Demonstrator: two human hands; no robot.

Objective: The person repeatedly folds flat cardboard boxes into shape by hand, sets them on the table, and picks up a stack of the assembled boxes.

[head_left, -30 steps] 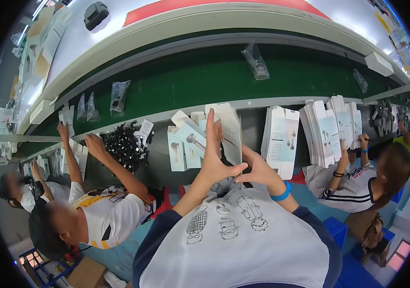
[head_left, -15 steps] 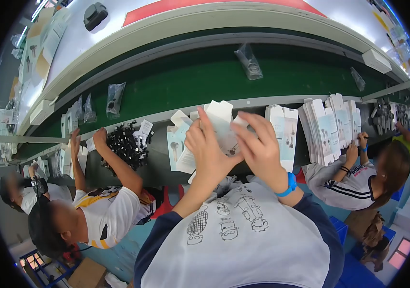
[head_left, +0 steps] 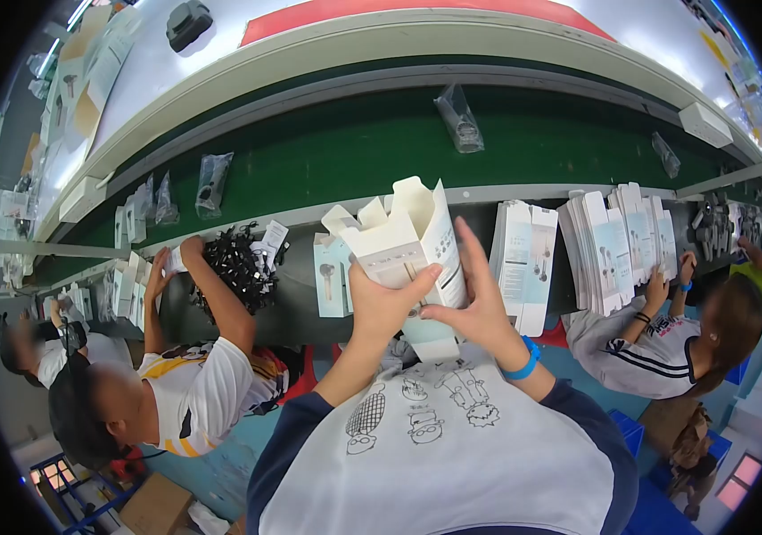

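A white and pale-blue cardboard carton (head_left: 396,254) stands upright in front of my chest, opened out into a box shape, with its top flaps raised. My left hand (head_left: 383,301) grips its left side, the thumb lying across the printed front. On the other side my right hand (head_left: 481,303) holds the carton, thumb against its lower front and fingers along the right face. The far fingers of both hands are partly hidden. Behind my left hand stands another printed carton (head_left: 333,276) on the bench.
Stacked flat cartons (head_left: 528,263) stand to the right, with more cartons (head_left: 613,250) beyond. A heap of small black parts (head_left: 238,267) lies left. Bagged items, including one bag (head_left: 461,120), rest on the green conveyor (head_left: 336,147). Co-workers sit on both sides.
The carton, earlier flatter and mostly hidden by my hands, is now opened into a box and raised upright. My hands have shifted onto its two sides.
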